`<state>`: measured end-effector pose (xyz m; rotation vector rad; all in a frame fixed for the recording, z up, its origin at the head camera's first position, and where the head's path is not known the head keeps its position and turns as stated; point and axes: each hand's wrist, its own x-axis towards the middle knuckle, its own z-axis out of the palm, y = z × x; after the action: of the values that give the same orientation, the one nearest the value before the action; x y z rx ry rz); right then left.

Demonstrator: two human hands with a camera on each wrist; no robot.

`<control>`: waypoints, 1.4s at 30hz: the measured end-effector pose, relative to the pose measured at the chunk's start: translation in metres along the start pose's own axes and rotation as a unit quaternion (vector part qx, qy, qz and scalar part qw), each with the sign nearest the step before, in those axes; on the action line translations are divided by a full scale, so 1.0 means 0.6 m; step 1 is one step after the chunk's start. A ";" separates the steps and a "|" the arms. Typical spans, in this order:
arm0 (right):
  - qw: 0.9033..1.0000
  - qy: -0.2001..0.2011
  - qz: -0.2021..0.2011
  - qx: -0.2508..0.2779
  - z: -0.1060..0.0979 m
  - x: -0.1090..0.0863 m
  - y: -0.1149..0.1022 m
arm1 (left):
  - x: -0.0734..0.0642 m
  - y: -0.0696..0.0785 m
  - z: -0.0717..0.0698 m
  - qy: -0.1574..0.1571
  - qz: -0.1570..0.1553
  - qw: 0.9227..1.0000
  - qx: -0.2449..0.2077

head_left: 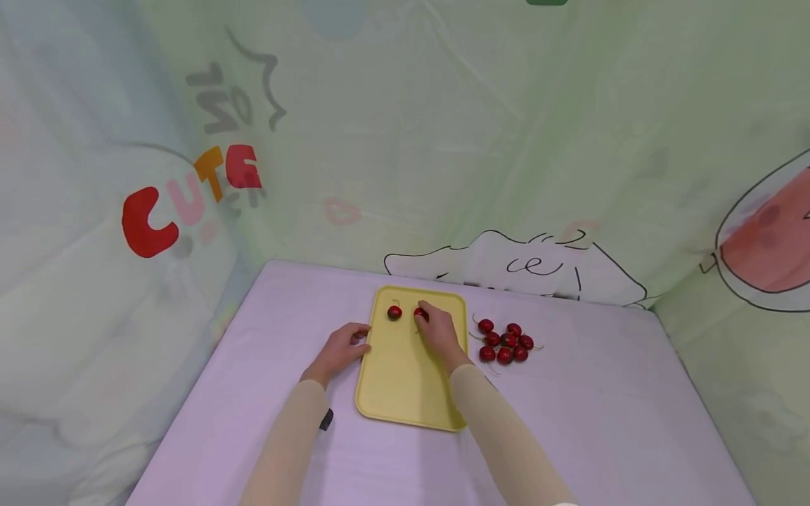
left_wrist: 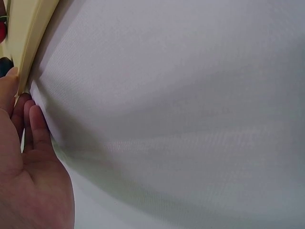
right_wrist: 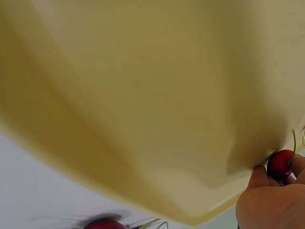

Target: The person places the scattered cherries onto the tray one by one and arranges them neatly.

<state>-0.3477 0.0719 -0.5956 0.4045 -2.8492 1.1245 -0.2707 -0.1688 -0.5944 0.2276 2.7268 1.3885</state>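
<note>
A yellow tray lies on the table, with one cherry near its far left corner. Over the far part of the tray, my right hand pinches another cherry between thumb and fingers. Its green stem points up in the right wrist view, and the cherry sits close over the tray's surface. My left hand holds the tray's left rim, fingertips at the edge. In the left wrist view, some fingers lie against the rim's outer side.
Several cherries with stems lie in a cluster on the table right of the tray. A small black object lies beside the left sleeve. Printed fabric walls stand behind and beside the lilac-covered table.
</note>
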 end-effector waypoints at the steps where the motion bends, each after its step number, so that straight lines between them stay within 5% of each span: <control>1: 1.000 -0.001 -0.001 -0.002 0.000 0.000 0.000 | 0.000 0.001 0.000 -0.001 -0.004 1.000 -0.006; 19: 0.999 -0.001 0.029 0.015 -0.043 -0.027 -0.034 | 0.005 0.002 0.003 -0.010 -0.047 0.999 -0.005; 32: 0.994 0.060 0.064 0.067 -0.129 -0.094 -0.032 | 0.003 0.009 -0.001 -0.010 -0.053 0.999 0.001; 42: 0.994 0.062 0.092 0.021 -0.182 -0.160 0.005 | -0.002 0.015 -0.002 -0.007 -0.049 0.999 -0.002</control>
<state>-0.2613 0.1694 -0.5314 0.0717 -2.8042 1.1936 -0.2689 -0.1646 -0.5867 0.1012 2.6837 1.3619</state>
